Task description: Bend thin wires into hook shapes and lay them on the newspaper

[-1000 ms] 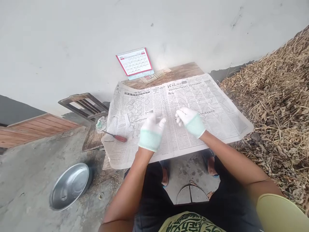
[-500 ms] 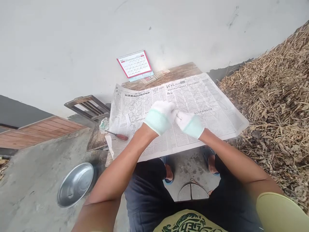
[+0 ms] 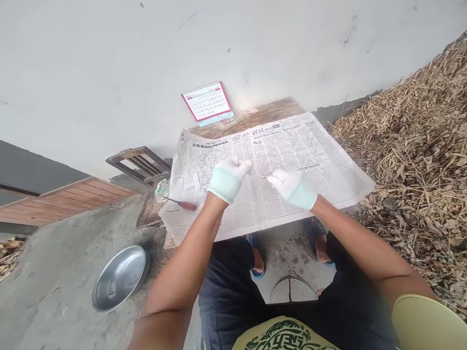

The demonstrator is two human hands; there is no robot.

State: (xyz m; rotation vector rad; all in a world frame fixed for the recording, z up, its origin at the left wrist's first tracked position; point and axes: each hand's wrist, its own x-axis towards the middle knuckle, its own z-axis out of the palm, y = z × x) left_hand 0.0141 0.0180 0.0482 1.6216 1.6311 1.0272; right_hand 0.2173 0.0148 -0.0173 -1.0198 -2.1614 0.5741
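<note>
Both hands wear white gloves with pale green cuffs and hover apart above a spread newspaper (image 3: 241, 209). My left hand (image 3: 230, 176) is closed, thumb against the fingers; whatever it pinches is hidden or too fine to see. My right hand (image 3: 290, 187) is also closed, and a short thin sliver shows by its fingertips, too small to name. Thin dark curling strands or lines cover much of the paper's upper half. Left of my left hand lie a narrow white strip (image 3: 197, 182) and a thin-shafted tool with a red handle (image 3: 188, 206).
A crumpled white and green bundle (image 3: 161, 188) sits by the tool's tip. The desk calendar (image 3: 207, 102) stands at the table's back against the wall. A wooden chair (image 3: 140, 163) and metal basin (image 3: 121, 278) are at left; dry stalks (image 3: 412, 180) are heaped at right.
My hands were together over the middle of the newspaper and have drawn apart, the left one leftward and the right one slightly rightward. The view has shifted a little.
</note>
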